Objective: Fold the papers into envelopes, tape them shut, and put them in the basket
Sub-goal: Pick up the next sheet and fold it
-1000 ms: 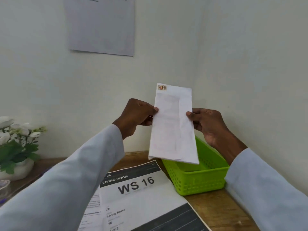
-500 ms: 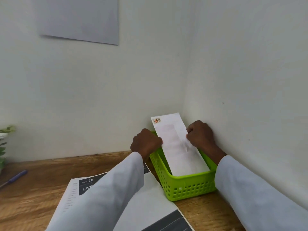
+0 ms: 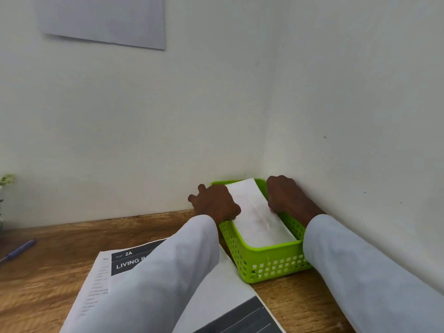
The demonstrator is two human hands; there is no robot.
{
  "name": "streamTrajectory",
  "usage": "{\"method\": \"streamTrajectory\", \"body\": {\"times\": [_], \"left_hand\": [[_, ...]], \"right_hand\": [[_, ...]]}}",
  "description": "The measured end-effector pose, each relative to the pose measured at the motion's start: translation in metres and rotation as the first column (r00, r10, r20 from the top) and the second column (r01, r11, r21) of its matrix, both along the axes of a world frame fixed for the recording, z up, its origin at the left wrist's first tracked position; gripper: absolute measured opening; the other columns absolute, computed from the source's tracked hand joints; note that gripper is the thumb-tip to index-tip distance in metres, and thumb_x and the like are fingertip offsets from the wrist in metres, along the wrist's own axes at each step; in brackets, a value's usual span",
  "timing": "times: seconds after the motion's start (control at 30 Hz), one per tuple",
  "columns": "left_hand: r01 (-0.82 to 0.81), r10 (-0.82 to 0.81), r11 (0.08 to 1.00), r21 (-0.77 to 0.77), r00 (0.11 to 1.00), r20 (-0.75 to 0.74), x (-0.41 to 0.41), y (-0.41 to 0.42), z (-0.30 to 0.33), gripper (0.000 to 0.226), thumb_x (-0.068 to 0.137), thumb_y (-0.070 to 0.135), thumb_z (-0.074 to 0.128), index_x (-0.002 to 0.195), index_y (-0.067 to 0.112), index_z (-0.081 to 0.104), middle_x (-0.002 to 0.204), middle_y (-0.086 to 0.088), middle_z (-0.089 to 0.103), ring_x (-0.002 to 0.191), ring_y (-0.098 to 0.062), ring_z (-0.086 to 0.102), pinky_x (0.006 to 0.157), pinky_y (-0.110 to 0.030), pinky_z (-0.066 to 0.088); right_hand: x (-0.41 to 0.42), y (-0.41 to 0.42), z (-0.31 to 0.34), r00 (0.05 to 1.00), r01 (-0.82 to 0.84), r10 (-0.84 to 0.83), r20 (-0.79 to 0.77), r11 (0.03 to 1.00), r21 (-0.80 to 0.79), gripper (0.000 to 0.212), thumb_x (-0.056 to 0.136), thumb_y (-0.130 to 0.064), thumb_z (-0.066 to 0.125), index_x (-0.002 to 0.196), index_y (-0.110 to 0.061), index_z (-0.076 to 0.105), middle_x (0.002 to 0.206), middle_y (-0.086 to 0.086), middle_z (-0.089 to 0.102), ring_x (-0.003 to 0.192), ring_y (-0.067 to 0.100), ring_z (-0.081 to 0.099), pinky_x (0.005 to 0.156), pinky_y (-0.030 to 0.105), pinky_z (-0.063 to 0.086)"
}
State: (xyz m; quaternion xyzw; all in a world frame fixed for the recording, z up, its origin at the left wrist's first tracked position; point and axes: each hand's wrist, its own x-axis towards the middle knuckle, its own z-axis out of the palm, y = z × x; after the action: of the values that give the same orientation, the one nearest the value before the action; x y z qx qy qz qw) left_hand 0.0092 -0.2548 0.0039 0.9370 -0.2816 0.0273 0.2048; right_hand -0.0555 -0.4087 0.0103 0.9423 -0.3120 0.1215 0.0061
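A white folded paper envelope (image 3: 257, 219) lies lengthwise inside the green plastic basket (image 3: 271, 267), its far end leaning up over the far rim. My left hand (image 3: 213, 203) sits over the envelope's left edge and the basket's left rim, holding that edge, with its outer fingers spread to the left. My right hand (image 3: 286, 195) is curled down over the right edge and pinches it against the basket's right side. Both white sleeves reach in from below.
The basket stands in the corner of a wooden table (image 3: 48, 239), tight against two white walls. A printed sheet (image 3: 101, 282) reading "LIVING" lies under my left forearm. A blue pen (image 3: 19, 249) and a plant (image 3: 6, 180) are at far left.
Both hands have brought the envelope down from the air into the basket and laid it lower and flatter. The view has dropped and turned toward the corner.
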Motion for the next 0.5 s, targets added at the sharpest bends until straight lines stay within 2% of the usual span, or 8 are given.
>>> {"method": "streamTrajectory", "body": {"times": [0.13, 0.23, 0.3, 0.37, 0.43, 0.5], "left_hand": [[0.031, -0.031, 0.999, 0.023, 0.999, 0.008, 0.003, -0.003, -0.002, 0.03, 0.075, 0.029, 0.068, 0.092, 0.019, 0.045, 0.113, -0.006, 0.058, 0.118, -0.028, 0.042, 0.093, -0.042, 0.032], [0.009, -0.011, 0.986, -0.167, 1.0, -0.009, 0.007, -0.003, -0.011, 0.029, 0.074, 0.035, 0.067, 0.096, 0.017, 0.061, 0.105, -0.002, 0.063, 0.113, -0.027, 0.049, 0.091, -0.041, 0.036], [0.015, -0.025, 0.947, -0.322, 0.999, -0.03, 0.009, 0.003, -0.015, 0.021, 0.073, 0.04, 0.067, 0.086, 0.024, 0.071, 0.096, 0.003, 0.068, 0.107, -0.025, 0.055, 0.091, -0.04, 0.043], [0.048, -0.056, 0.912, -0.407, 0.998, -0.006, 0.007, 0.014, -0.016, 0.019, 0.074, 0.045, 0.068, 0.076, 0.027, 0.073, 0.09, 0.006, 0.071, 0.102, -0.022, 0.059, 0.088, -0.04, 0.048], [0.103, -0.086, 0.892, -0.439, 0.995, 0.057, 0.003, 0.031, -0.014, 0.019, 0.076, 0.047, 0.069, 0.073, 0.029, 0.074, 0.078, 0.007, 0.07, 0.09, -0.019, 0.062, 0.079, -0.034, 0.051], [0.135, -0.104, 0.892, -0.43, 0.99, 0.096, -0.004, 0.055, -0.01, 0.018, 0.077, 0.045, 0.07, 0.074, 0.028, 0.075, 0.064, 0.012, 0.063, 0.076, -0.016, 0.062, 0.068, -0.027, 0.046]], "right_hand": [[-0.004, 0.006, -0.005, 0.999, -0.023, 0.021, -0.044, 0.998, -0.055, 0.025, 0.089, -0.005, 0.054, 0.113, -0.005, 0.056, 0.123, 0.016, 0.059, 0.114, 0.035, 0.059, 0.078, 0.032, 0.044], [-0.011, 0.008, 0.001, 0.999, -0.046, 0.046, -0.01, 0.998, -0.039, 0.024, 0.083, -0.006, 0.062, 0.106, -0.005, 0.061, 0.116, 0.017, 0.063, 0.109, 0.036, 0.062, 0.079, 0.033, 0.048], [-0.015, 0.006, 0.011, 0.994, -0.072, 0.071, 0.078, 0.997, 0.02, 0.023, 0.071, -0.004, 0.068, 0.094, -0.007, 0.07, 0.101, 0.016, 0.07, 0.097, 0.033, 0.067, 0.076, 0.032, 0.051], [-0.022, 0.012, 0.023, 0.975, -0.126, 0.101, 0.198, 0.985, 0.118, 0.016, 0.063, -0.004, 0.071, 0.078, -0.008, 0.075, 0.072, 0.007, 0.073, 0.072, 0.018, 0.071, 0.064, 0.024, 0.052], [-0.03, 0.028, 0.036, 0.925, -0.248, 0.157, 0.347, 0.939, 0.236, 0.007, 0.064, -0.002, 0.072, 0.066, -0.007, 0.076, 0.048, -0.002, 0.067, 0.047, 0.004, 0.063, 0.055, 0.02, 0.049], [-0.036, 0.056, 0.042, 0.844, -0.435, 0.23, 0.485, 0.821, 0.369, 0.006, 0.067, 0.001, 0.074, 0.066, -0.005, 0.075, 0.052, 0.004, 0.07, 0.051, 0.013, 0.068, 0.062, 0.03, 0.059]]}}
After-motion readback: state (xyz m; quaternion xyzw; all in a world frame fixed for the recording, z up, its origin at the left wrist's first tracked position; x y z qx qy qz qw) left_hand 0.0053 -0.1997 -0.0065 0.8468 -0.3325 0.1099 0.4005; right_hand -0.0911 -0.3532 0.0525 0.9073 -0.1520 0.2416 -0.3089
